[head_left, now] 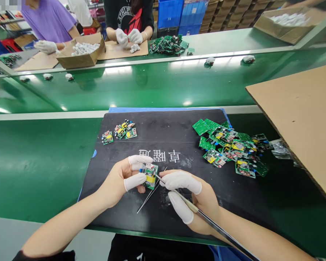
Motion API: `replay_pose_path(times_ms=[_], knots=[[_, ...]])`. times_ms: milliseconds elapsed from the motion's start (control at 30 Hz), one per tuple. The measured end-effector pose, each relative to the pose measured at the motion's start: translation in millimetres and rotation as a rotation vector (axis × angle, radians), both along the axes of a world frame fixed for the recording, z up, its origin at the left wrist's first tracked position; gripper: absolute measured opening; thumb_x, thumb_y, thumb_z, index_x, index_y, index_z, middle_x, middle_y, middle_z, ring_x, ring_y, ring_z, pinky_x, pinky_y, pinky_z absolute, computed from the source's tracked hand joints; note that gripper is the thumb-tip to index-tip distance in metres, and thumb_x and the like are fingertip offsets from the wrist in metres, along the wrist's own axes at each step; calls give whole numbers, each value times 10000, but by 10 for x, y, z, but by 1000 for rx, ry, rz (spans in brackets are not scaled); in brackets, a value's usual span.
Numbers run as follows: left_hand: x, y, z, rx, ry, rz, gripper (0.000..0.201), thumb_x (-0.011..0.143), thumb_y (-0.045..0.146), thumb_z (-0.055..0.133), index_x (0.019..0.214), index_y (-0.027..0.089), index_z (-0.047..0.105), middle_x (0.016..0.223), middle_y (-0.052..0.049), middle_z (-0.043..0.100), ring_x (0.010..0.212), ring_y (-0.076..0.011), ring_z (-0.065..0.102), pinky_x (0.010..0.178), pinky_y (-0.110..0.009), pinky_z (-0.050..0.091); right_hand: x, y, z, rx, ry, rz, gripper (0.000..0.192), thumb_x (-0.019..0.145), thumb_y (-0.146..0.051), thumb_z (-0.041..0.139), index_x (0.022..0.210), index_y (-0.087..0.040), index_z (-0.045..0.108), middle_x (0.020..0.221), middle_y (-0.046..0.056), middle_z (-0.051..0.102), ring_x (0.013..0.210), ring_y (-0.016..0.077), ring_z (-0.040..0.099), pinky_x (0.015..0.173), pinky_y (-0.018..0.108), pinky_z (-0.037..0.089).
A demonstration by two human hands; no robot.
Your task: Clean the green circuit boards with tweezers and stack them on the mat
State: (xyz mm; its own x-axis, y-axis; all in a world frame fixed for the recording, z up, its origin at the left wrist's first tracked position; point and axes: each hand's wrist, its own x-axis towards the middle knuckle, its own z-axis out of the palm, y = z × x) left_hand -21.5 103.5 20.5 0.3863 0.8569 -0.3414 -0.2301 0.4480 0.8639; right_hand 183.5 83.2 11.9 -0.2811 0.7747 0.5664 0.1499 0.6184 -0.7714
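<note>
We have a small board (149, 175) pinched in our left hand (125, 179), between the capped thumb and forefinger, just above the middle of the black mat (163, 123). Our right hand (192, 199) is closed on a long pair of tweezers (206, 219), held like a pen, and their tip touches the board's right edge, at about 3 o'clock of it. A second thin tool (150, 194) lies loose on the mat, running down from the board toward 7 o'clock.

At 11 o'clock of the mat sits a little group of four boards (120, 132), laid apart from the rest; we judge these to be the finished ones. At 2 o'clock a far larger pile (230, 146) spills off the mat's right edge, seemingly still to do. So the work looks early on: a few done, one in hand, most left.

Beyond the green belt (152, 87), at 12 o'clock, two other people handle white parts beside a carton (81, 58).
</note>
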Motion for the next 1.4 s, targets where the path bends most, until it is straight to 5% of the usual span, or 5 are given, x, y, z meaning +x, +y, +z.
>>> replay_pose_path(times_ms=[800,1167,1400], knots=[[17,-40,-37,16,-82,-98,285,771,231,773,1039,213,679,795,-17,728,618,-104,678,567,-165,585,22,-30,17,-11,36,-1,294,752,4,505,950,-204,564,856,77,707,832,182,726,766,281,620],[30,-98,-5,60,141,49,346,687,224,810,1013,171,707,750,-31,720,584,-126,662,535,-192,587,33,-12,86,-6,-27,9,248,759,-16,523,914,-204,568,832,92,721,764,203,740,673,272,631],[17,-144,6,114,264,17,397,692,286,816,1058,178,706,629,-11,673,562,-148,661,566,-223,584,25,-4,63,17,-27,-14,305,728,7,490,916,-226,547,777,60,701,762,197,731,668,280,631]])
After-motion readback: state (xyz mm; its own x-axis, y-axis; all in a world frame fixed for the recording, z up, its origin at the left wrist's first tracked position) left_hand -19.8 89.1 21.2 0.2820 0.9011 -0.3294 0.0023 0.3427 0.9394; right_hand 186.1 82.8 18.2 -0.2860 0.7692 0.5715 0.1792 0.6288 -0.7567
